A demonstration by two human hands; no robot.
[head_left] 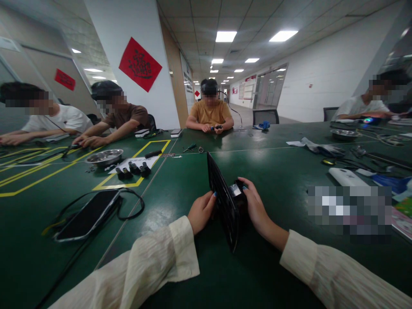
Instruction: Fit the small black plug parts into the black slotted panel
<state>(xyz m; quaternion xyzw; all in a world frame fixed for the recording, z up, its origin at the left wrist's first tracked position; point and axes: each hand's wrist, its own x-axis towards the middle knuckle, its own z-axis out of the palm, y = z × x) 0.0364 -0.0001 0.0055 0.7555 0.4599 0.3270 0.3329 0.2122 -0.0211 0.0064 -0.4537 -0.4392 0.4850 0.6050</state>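
Between my hands a thin black panel, glossy like a display, stands on edge and leans to the left, seen almost side-on. A black box-shaped part with a pale label sits at its right side; whether the two are joined I cannot tell. My left hand grips the panel's left side with the thumb on it and the other fingers mostly hidden. My right hand is wrapped round the black part from the right.
A phone with a black cable lies at left on the green table. Beyond it are a metal bowl, several black cylindrical parts and a screwdriver. Cables and bags lie at right. Several people sit around the table.
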